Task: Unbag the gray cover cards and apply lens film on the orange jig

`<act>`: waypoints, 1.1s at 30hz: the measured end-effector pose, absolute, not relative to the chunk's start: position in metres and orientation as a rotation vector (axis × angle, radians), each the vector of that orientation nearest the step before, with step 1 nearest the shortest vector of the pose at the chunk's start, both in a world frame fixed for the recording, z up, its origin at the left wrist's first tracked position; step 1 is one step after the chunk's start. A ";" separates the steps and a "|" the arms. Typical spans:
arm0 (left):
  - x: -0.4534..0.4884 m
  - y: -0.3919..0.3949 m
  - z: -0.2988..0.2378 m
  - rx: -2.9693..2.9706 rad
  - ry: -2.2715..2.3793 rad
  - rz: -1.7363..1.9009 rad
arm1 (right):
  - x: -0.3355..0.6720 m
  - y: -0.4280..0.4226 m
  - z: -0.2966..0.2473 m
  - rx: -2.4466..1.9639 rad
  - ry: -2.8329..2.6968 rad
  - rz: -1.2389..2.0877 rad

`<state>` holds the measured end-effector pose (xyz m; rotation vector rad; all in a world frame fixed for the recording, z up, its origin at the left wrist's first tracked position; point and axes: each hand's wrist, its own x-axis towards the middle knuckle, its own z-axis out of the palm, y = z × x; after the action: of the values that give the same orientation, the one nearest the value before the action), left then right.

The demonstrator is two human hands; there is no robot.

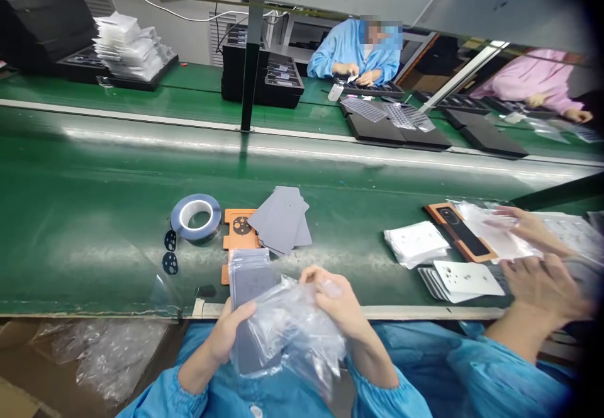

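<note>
Just below the tabletop's (94,229) 6 o'clock edge, the left hand (229,337) clasps the grey panel stack (249,289), whose long axis runs 12 to 6 o'clock, while the right hand (338,305), at the stack's 3 o'clock, pinches the clear plastic bag (295,333).

Green belt (94,216), nothing fancy, has a blue tape roll (195,218) near its front edge. Right beside it, grey sheets (283,220) fan over an orange jig (238,229)

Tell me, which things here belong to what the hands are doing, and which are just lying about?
In use: left hand, right hand, clear bag, grey panels inside it.
Lying about on the belt: tape roll, orange jig, fanned grey sheets, white sheets.
</note>
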<state>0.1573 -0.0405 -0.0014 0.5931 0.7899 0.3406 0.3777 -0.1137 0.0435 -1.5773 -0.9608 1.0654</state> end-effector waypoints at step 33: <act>0.136 -0.074 -0.019 0.840 0.716 0.273 | 0.359 -0.135 0.028 -1.415 -1.119 1.683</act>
<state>0.1355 -0.0739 -0.0193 0.8403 0.7159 0.2733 0.3591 -0.1346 0.0284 -1.4149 -1.1189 1.6829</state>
